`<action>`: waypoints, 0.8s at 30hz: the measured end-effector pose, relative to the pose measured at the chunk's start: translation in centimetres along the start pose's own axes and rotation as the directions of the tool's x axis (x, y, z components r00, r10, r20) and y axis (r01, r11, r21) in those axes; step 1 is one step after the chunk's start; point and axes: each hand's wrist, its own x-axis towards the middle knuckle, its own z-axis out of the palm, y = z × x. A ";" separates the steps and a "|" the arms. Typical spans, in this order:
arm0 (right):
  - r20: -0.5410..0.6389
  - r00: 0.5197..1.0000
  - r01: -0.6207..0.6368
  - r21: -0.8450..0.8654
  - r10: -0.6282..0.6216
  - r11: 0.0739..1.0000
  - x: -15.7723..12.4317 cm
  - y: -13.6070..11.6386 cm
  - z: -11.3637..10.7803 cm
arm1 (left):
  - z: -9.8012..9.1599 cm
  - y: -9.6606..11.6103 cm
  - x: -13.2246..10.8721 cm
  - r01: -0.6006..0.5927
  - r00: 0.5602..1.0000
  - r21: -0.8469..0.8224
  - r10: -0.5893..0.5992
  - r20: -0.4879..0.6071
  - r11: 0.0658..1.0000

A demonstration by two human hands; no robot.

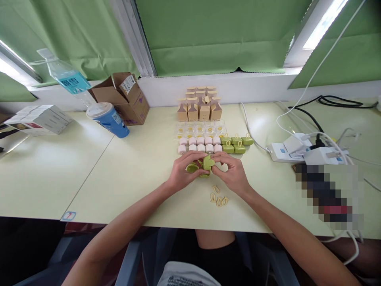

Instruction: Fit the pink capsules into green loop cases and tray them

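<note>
A small green case (207, 162) is between my two hands above the table. My left hand (185, 170) is closed around its left side, and the fingertips of my right hand (231, 173) pinch its right edge. Other green pieces (192, 168) show under and beside my left fingers, partly hidden. Several cream loops (219, 201) lie just below my hands. Beyond my fingers stand rows of pale pink cases (200, 141), with green cases carrying loops (233, 147) to their right.
Clear plastic cups (200, 128) and small open cardboard boxes (199, 110) line up behind the cases. Left are a blue cup (110, 121), a tilted bottle (70, 79), a carton (131, 101) and white boxes (41, 121). Right, cables run from a power strip (285, 153) near a blurred patch.
</note>
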 end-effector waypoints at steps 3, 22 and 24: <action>0.004 1.000 0.008 0.031 -0.008 0.999 0.0 0.4 -0.1 | 0.2 0.1 -0.2 0.027 1.000 -0.019 -0.027 -0.004 0.999; 0.093 0.959 0.282 -0.320 -0.266 0.904 -0.2 -0.5 -0.8 | 0.6 0.5 -0.3 -0.083 0.996 0.121 0.079 0.037 0.989; 0.063 0.969 0.247 -0.312 -0.239 0.918 -0.3 -0.6 -0.6 | 0.7 0.6 -0.3 -0.085 0.996 0.134 0.080 0.038 0.987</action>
